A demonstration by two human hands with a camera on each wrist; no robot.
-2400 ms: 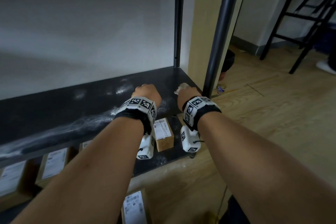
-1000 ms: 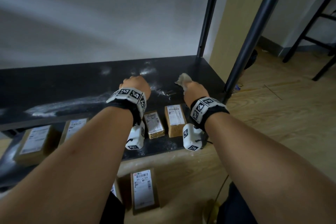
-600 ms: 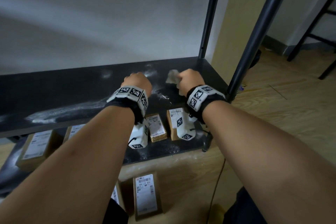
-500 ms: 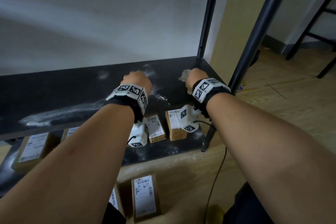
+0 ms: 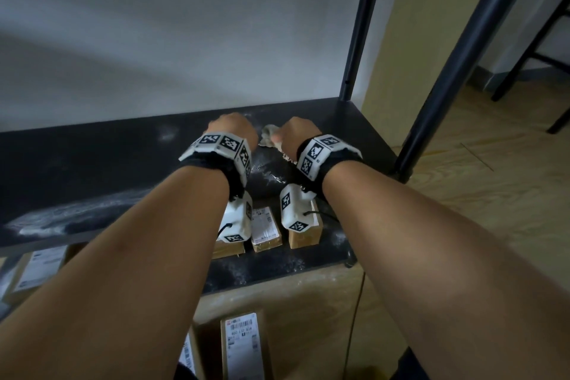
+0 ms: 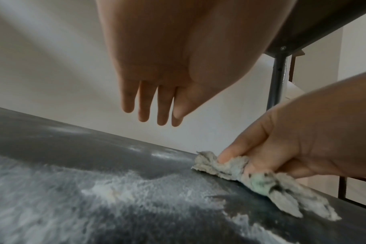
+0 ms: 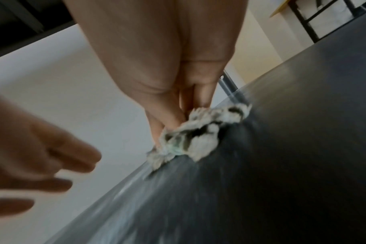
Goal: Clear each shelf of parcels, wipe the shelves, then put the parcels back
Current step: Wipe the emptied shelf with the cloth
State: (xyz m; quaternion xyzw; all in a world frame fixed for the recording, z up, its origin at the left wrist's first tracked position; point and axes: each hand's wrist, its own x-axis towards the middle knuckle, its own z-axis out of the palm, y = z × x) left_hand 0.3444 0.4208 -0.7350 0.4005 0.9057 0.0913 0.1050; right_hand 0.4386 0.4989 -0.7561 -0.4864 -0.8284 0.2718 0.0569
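Right hand (image 6: 293, 145) pinches a crumpled grey cloth (image 6: 251, 180) between thumb and fingers, cloth pressed flat on the black shelf (image 5: 108, 170) near its right back corner. Left hand (image 6: 157, 79) hovers just left of it above the shelf, fingers straight and close together, holding nothing. White dust streaks (image 6: 119, 189) cover the shelf surface left of the cloth. Cardboard parcels (image 5: 266, 225) with white labels sit on the lower shelf (image 5: 277, 265) under the wrists; another labelled parcel (image 5: 243, 345) lies on the wooden floor (image 5: 493, 194) below. Black shelf posts (image 5: 357, 25) stand at right.
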